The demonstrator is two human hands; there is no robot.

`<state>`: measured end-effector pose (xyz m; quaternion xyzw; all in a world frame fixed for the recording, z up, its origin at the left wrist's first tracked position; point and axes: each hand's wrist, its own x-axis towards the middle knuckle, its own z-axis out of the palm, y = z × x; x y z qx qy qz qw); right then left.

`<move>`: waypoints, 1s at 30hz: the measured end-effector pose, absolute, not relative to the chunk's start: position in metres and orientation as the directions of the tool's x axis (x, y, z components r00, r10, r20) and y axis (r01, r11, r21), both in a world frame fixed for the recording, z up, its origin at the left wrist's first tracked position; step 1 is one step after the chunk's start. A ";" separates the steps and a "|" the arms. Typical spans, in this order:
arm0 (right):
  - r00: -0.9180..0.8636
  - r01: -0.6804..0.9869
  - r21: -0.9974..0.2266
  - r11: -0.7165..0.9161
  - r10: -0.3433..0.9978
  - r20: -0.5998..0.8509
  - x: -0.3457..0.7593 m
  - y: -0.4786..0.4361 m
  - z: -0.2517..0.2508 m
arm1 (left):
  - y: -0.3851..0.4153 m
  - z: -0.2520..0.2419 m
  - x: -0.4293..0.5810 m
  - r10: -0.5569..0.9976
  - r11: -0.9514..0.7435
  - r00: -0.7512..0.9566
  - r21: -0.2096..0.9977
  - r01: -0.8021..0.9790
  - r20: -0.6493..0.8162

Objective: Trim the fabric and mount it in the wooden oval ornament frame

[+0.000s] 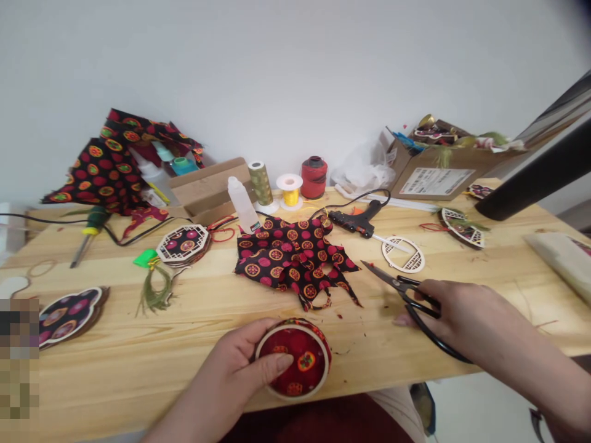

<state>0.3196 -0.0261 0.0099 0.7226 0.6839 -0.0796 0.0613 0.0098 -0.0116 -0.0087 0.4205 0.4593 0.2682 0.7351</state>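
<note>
My left hand [244, 369] grips a round wooden ring frame [329, 363] by its left side, the thumb lying across its face. Dark red patterned fabric [305, 362] fills the ring, with more cloth bunched along its far edge. In my right hand [466, 311] is a pair of black-handled scissors [401, 286], closed on its handles. Their blades point left and away from me, just right of a ragged piece of black and red patterned cloth [290, 252]. Cut holes and strips show at the cloth's right side.
Behind the cloth stand a white squeeze bottle [243, 206], several thread spools [314, 178] and a black glue gun [357, 220] beside an oval wooden lattice [404, 255]. Left lie an octagonal ornament [183, 245] and a screwdriver [87, 237]. A cardboard box [438, 175] and black post [540, 169] stand right.
</note>
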 end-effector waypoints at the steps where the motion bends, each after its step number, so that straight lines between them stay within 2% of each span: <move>1: 0.091 0.996 -0.003 -0.094 0.967 -0.238 0.324 -0.025 0.010 | -0.011 -0.009 0.010 0.785 0.509 0.428 0.860 -0.032 -0.449; 8: 0.185 0.977 -0.033 -0.209 0.921 -0.344 0.336 -0.018 0.009 | -0.011 -0.006 0.015 0.793 0.559 0.383 0.816 -0.146 -0.474; 13: 0.135 0.987 -0.047 -0.156 0.944 -0.301 0.343 -0.018 0.004 | -0.013 -0.002 0.020 0.815 0.568 0.288 0.791 -0.228 -0.503; 16: 0.141 0.989 -0.003 -0.146 0.958 -0.251 0.339 -0.020 0.006 | -0.014 -0.002 0.022 0.803 0.587 0.292 0.773 -0.240 -0.519; 19: 0.156 0.981 0.129 -0.145 0.984 -0.086 0.328 -0.024 0.008 | -0.014 -0.001 0.025 0.809 0.584 0.271 0.765 -0.271 -0.521; 21: 0.102 0.978 0.170 -0.121 0.988 0.116 0.315 -0.028 0.008 | -0.015 0.000 0.027 0.824 0.566 0.245 0.770 -0.295 -0.512; 23: -0.004 0.998 0.062 -0.020 0.932 0.363 0.297 -0.032 0.008 | -0.016 0.000 0.030 0.831 0.556 0.227 0.769 -0.315 -0.508; 25: -0.080 0.968 -0.147 0.204 0.805 0.588 0.275 -0.036 0.006 | -0.017 0.000 0.032 0.829 0.559 0.223 0.760 -0.333 -0.512; 26: -0.114 0.920 -0.218 0.325 0.755 0.646 0.263 -0.039 0.004 | -0.017 0.000 0.032 0.827 0.562 0.228 0.752 -0.344 -0.514; 28: -0.217 0.824 -0.218 0.523 0.647 0.730 0.240 -0.043 -0.002 | -0.018 -0.001 0.033 0.827 0.562 0.239 0.740 -0.371 -0.508; 30: -0.265 0.776 -0.175 0.606 0.564 0.782 0.221 -0.046 -0.010 | -0.018 -0.001 0.035 0.834 0.551 0.232 0.735 -0.395 -0.500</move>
